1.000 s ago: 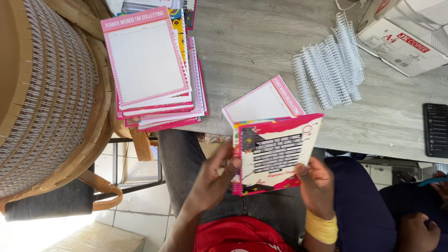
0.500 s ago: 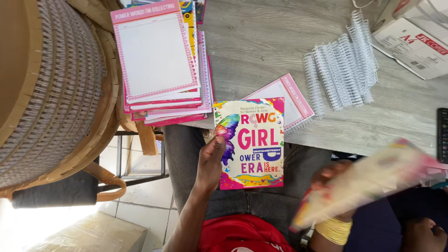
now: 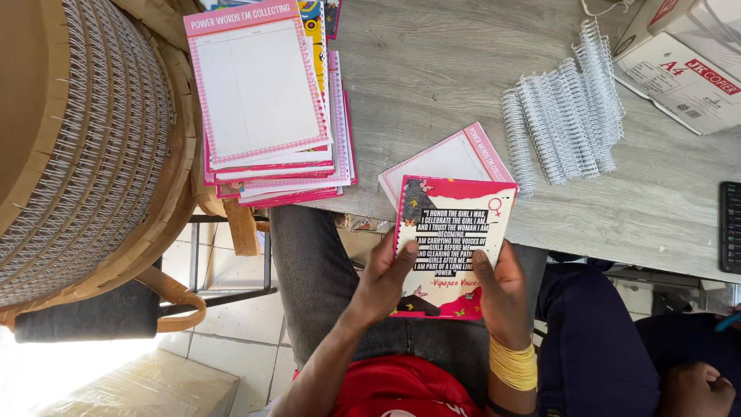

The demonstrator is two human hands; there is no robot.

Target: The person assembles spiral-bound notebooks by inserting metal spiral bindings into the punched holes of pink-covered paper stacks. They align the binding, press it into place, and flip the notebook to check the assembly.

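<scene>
I see both hands gripping the pink printed card [image 3: 451,247] over my lap: left hand [image 3: 386,282] clasps its left edge, right hand [image 3: 502,289] its lower right edge. It overlaps a pink-bordered sheet [image 3: 448,158] on the grey table [image 3: 432,69], beside white wire binding coils [image 3: 563,108].

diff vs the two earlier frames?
Half a second ago the right hand was swinging a sheet off to the right; now it is back gripping the booklet together with the left hand. The colourful cover gave way to a white text panel. Pink page stack and wire coils unchanged.
</scene>
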